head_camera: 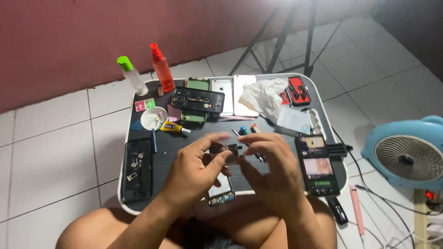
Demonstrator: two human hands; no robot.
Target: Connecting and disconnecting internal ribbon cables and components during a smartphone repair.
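At the frame's centre, the left hand (194, 170) and right hand (272, 173) are arching inward over a small tray table (184, 138), fingertips pinching a small dark phone part (229, 153) between them.

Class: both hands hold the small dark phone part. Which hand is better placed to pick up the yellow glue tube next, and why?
Probably the left hand: the yellow glue tube lies up-left of the small dark phone part, on that hand's side. The right hand would have to cross over.
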